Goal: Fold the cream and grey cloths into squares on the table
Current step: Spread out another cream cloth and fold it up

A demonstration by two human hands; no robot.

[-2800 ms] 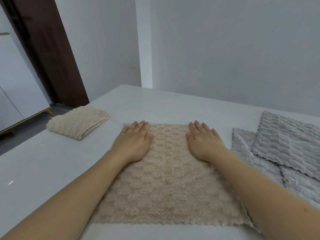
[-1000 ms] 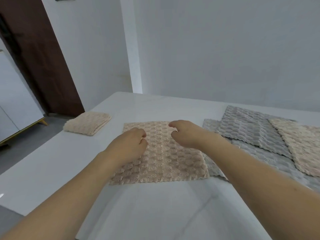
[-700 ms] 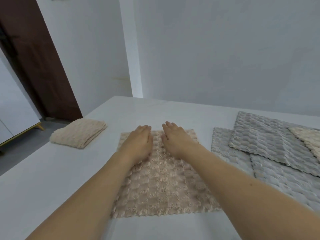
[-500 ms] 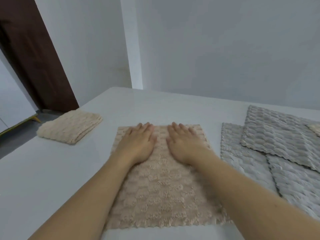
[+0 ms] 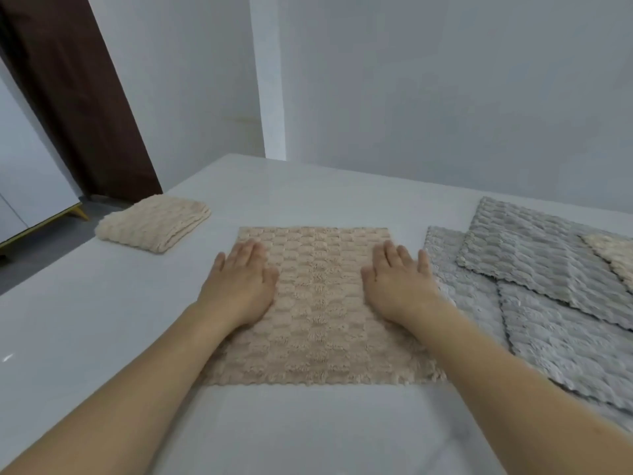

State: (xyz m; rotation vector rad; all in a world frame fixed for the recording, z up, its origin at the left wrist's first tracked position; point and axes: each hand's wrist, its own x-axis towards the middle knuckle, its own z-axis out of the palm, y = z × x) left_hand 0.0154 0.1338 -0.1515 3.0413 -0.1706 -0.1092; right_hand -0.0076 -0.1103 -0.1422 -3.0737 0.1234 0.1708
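we see the cream cloth [image 5: 322, 310] flat at the table [image 5: 85, 337] centre. left hand [image 5: 239, 286] and right hand [image 5: 397, 286] press it, fingers straight, gripping nothing. folded cream cloth [image 5: 154, 222] lies left of it; grey cloths [image 5: 534, 289] overlap right.

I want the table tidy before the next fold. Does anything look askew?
The grey cloths on the right lie overlapped at skewed angles, with a cream cloth on top. The cloth under both hands lies flat and square.
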